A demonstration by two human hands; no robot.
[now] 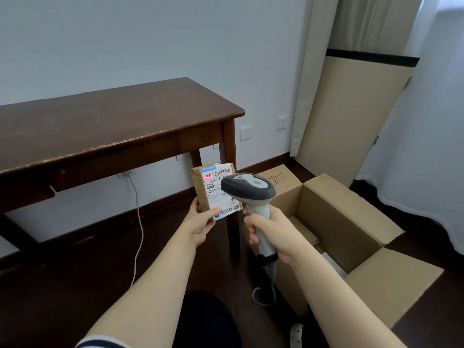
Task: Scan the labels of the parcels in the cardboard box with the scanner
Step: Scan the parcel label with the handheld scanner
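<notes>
Holding parcel point(213, 197) L hand point(200, 224), scanner point(248, 187) R point(273, 229).

Both bare forearms stretch forward side by side, close together. The left hand point(202, 223) is raised and grips the lower corner of a parcel point(213, 194), thumb on its front. The right hand point(270, 232) is curled round the handle of a scanner point(247, 188), held upright.

At mid-frame, the white shipping label point(216, 195) on the small brown cardboard parcel point(200, 194) reads "501E- M1". The grey and white handheld scanner point(248, 188) hides the rest of that line, and the barcode, blue logo strip and small print are too fine to read. Just right of it, a flap point(277, 177) of the open brown cardboard box point(339, 222) bears black handwritten characters that cannot be read.
</notes>
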